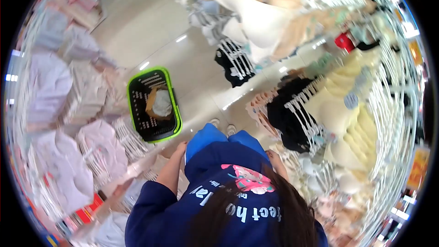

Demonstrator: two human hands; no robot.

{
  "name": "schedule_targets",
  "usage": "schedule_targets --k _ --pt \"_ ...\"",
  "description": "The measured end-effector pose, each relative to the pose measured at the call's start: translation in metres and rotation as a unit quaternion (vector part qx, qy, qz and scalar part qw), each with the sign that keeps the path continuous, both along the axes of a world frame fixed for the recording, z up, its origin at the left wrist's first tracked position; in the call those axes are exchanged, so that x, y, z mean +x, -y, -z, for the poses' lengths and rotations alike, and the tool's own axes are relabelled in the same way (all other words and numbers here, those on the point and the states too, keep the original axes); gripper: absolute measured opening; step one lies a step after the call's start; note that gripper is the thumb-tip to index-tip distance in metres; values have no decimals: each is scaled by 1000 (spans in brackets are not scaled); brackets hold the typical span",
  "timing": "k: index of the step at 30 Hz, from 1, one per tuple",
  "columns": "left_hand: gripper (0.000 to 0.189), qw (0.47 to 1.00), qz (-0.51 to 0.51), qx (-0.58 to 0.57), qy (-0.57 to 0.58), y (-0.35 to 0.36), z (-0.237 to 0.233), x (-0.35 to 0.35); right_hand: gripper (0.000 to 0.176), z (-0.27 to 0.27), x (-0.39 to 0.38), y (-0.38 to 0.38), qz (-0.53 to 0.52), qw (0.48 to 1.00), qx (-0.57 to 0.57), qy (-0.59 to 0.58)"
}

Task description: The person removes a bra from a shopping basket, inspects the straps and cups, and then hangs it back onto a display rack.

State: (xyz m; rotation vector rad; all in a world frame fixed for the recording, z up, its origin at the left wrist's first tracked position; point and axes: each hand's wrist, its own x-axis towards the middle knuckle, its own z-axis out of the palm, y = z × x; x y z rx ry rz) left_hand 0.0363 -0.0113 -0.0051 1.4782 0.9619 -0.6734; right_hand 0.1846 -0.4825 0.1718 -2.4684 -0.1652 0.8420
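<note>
My left hand hangs at my side against the blue trousers. My right hand hangs low on the other side, near the racks. Both hands are small and foreshortened here, and their fingers do not show clearly. Nothing can be seen hanging from either one. A black shopping basket with a bright green rim stands ahead of my left hand, apart from it. Inside the basket lie a brown cardboard-like piece and a pale, plastic-wrapped item.
Lilac garments on white hangers line the left side. On the right hang black garments, pale yellow bras and more hangers. A white bra hangs ahead. Shiny tiled floor runs between the racks.
</note>
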Motion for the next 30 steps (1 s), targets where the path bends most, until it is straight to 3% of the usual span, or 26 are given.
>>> schedule_targets --k 2,3,6,10,14,16,19,22,25,26,28,30 --pt "42 996 44 79 -7 19 -15 -30 24 -23 2 1 28 998 -23 -52" --pt "43 998 -9 64 11 19 9 -71 26 -22 -2 -2 -15 997 -37 -59" --pt "43 985 -170 19 23 51 -27 -94 25 -23 32 -14 -94 994 -47 -17" --pt "42 939 -342 -35 9 99 -40 -140 26 10 62 -37 -110 990 26 -85" --pt "39 915 -396 -73 6 138 -21 -198 25 32 63 -76 -142 977 66 -143" --pt "38 913 -400 -82 11 141 -20 -209 25 23 61 -102 -177 972 27 -152" --pt "36 898 -427 -88 -67 122 -39 -201 26 25 60 -132 -206 962 -6 -178" --pt "35 889 -440 -117 -36 83 -15 -199 27 33 59 -161 -186 955 -10 -230" --pt "31 948 -308 -24 -74 10 -16 -164 29 42 53 -195 -214 946 -42 -238" --pt "32 954 -294 -9 -63 -10 3 -156 30 44 52 -211 -228 945 -63 -226" --pt "32 964 -259 35 -53 -53 32 -138 45 43 51 -249 -230 947 -65 -214" --pt "31 961 -270 53 -30 -97 18 -102 57 49 47 -272 -253 952 -77 -155"
